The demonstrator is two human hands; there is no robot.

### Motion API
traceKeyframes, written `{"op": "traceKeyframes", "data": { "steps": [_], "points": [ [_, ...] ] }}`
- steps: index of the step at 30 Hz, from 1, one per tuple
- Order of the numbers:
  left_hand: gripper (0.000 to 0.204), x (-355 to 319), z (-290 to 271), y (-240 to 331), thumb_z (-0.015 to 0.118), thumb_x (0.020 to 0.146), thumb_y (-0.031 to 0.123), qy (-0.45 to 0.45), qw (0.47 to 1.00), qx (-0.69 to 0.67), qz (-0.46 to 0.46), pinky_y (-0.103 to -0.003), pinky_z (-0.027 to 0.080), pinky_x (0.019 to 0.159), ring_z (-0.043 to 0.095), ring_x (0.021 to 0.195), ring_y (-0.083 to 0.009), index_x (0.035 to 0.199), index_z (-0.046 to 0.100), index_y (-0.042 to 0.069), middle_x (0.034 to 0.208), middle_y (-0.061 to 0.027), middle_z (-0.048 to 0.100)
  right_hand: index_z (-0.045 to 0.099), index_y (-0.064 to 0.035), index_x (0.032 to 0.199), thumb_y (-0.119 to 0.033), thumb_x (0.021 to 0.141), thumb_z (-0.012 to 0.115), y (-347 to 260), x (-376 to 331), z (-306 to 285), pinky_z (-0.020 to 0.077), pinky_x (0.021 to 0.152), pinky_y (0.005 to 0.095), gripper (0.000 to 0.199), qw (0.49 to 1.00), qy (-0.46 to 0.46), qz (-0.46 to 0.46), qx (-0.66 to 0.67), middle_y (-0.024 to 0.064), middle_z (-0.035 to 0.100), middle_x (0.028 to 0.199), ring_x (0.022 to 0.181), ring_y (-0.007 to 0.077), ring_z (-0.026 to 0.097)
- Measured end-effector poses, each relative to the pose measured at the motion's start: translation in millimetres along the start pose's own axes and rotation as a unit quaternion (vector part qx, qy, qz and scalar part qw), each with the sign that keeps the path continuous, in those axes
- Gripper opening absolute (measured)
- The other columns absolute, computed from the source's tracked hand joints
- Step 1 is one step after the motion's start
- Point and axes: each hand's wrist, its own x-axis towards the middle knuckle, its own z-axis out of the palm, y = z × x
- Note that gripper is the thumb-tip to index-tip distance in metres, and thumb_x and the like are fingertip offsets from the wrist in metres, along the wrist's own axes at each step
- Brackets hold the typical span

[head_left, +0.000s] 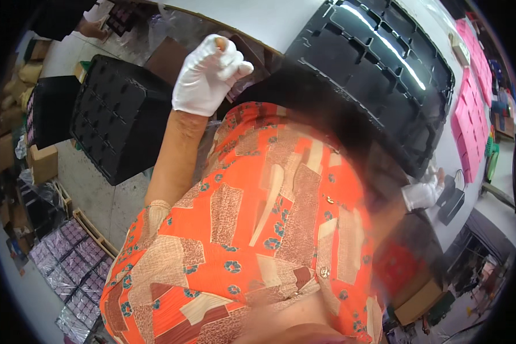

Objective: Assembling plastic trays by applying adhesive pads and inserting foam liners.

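Note:
My left hand (209, 71) wears a white glove and is raised in front of my chest, its fingers curled into a fist with nothing visible inside. Just past it lies crumpled clear plastic film (178, 28). My right hand (421, 195), also in a white glove, is low at the right and blurred. It rests at the edge of the white table (269, 17), beside a small black box-like object (453, 200). A large black moulded tray (384, 63) with several compartments lies on the table ahead of me. My orange patterned shirt (258, 229) fills the middle of the view.
A stack of black moulded trays (117, 114) stands on the floor at the left. Pink trays (476, 97) line the table's far right. Wrapped purple packs (74, 269) sit on a wooden pallet at lower left, near cardboard boxes (43, 163).

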Motion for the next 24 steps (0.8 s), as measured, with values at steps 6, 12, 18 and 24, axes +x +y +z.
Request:
{"op": "traceKeyframes", "data": {
  "steps": [6,12,18,24],
  "points": [
    [0.02,-15.7,-26.4,-14.6,0.062,0.097,0.017,0.129,0.992,0.005,-0.011,-0.042,0.049,0.09,0.058,0.076,-0.0164,0.107,0.062,0.0,0.089,-0.0059,0.061,0.065,0.0043,0.117,-0.008,0.091,0.06,15.8,12.2,-35.6,0.0588,0.074,0.0319,0.029,0.982,-0.039,0.096,0.156,0.0152,0.067,0.118,0.102,0.0238,0.067],
    [0.028,-16.8,-44.9,-13.1,0.057,0.099,0.021,0.122,0.992,-0.009,-0.026,-0.043,0.048,0.093,0.06,0.086,-0.0193,0.117,0.059,-0.001,0.103,-0.0091,0.061,0.063,0.0078,0.112,-0.003,0.095,0.054,-49.7,-29.0,-64.5,0.0508,0.095,0.0353,0.022,0.954,-0.247,0.052,0.164,0.0111,0.062,0.115,0.104,0.022,0.064],
    [0.08,25.9,-128.3,-17.4,0.034,0.1,0.06,0.397,0.912,0.032,-0.098,-0.062,0.026,0.113,0.025,0.146,-0.0387,0.155,0.02,0.003,0.161,-0.0196,0.023,0.056,0.0075,0.126,-0.008,0.103,0.041,-63.2,-53.2,-45.5,0.0558,0.086,0.0306,0.031,0.981,-0.177,0.053,0.062,0.0177,0.064,0.116,0.104,0.0252,0.066],
    [0.071,52.0,-136.9,-58.3,0.059,0.088,0.052,0.4,0.869,0.285,-0.06,-0.044,0.039,0.107,0.048,0.133,-0.0296,0.145,0.048,0.011,0.149,-0.0173,0.046,0.055,0.0068,0.123,-0.022,0.106,0.037,-43.2,-55.4,-57.6,0.0563,0.066,0.0255,0.037,0.974,-0.088,0.182,0.098,0.0217,0.068,0.109,0.09,0.0242,0.07]
  ]
}}
